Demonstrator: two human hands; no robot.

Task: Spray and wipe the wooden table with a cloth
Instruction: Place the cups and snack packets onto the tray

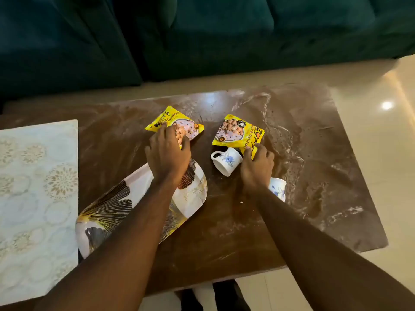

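The brown wooden table [224, 225] fills the middle of the view, with whitish dusty smears on its right half. Two yellow snack packets lie near its centre. My left hand [167, 153] is closed on the near edge of the left packet [179, 122]. My right hand [258, 163] pinches the near corner of the right packet [238, 132]. No cloth or spray bottle is in view.
A white oval tray with a dark and gold leaf pattern [112, 212] lies under my left forearm. A floral white cup [226, 160] lies on its side between my hands; a second cup [278, 188] shows behind my right wrist. A pale patterned mat [36, 198] covers the table's left end. A dark green sofa [202, 37] stands beyond.
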